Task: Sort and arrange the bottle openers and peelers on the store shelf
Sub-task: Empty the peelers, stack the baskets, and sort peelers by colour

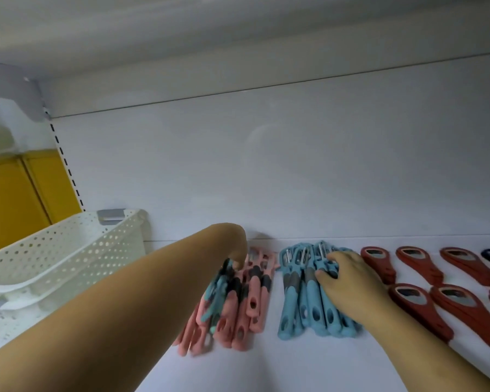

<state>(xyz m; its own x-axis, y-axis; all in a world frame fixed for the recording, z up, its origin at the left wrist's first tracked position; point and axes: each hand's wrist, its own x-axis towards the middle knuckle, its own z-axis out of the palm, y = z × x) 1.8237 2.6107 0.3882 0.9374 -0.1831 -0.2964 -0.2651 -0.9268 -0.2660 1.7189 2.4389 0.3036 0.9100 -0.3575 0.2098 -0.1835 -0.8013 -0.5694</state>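
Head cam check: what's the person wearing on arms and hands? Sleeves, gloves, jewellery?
Both are bare: no gloves, and no sleeves reach into frame. The left hand and left forearm show no watch, band or ring, though that hand is blurred and partly hidden. The right hand likewise shows no ring, watch or bracelet on the side in view.

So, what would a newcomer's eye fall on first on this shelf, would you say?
The colour blocks: a jumbled pile of pink peelers at centre, a tidier bunch of blue peelers beside it, and rows of red bottle openers on the right. The left hand reaches into the pink pile, the right hand curls over the blue ones, and a white basket sits far left.
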